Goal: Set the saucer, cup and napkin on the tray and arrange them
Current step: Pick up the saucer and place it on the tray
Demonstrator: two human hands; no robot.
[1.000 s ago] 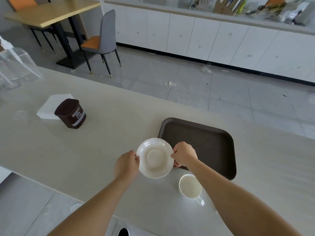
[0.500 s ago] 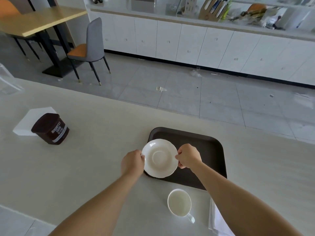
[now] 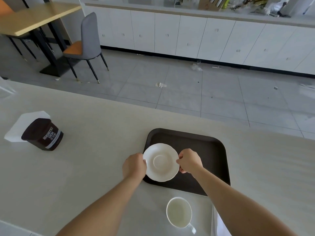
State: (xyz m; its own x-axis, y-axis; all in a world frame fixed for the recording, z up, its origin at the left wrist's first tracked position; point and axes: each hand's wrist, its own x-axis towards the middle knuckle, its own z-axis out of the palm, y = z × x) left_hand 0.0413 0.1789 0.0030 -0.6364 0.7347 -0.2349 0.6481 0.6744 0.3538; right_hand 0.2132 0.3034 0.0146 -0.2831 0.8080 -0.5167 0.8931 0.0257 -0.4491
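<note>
A white saucer (image 3: pixel 161 162) is over the left part of the dark brown tray (image 3: pixel 204 150), its left rim reaching the tray's left edge. My left hand (image 3: pixel 134 166) grips the saucer's left rim and my right hand (image 3: pixel 189 160) pinches its right rim. Whether the saucer rests on the tray or hovers just above it, I cannot tell. The empty white cup (image 3: pixel 179 212) stands on the counter in front of the tray. A white napkin (image 3: pixel 217 223) lies right of the cup, mostly hidden under my right forearm.
A brown cocoa tub (image 3: pixel 42 134) stands on the pale counter (image 3: pixel 85 167) at the far left, with a white paper stack (image 3: pixel 16 128) behind it. Beyond the counter's far edge lie tiled floor, a grey chair (image 3: pixel 87 46) and white cabinets.
Both hands carried the saucer away from me and to the right, from the counter at the tray's near-left corner to over the tray's left part. The view has tilted, bringing cup and napkin more into sight.
</note>
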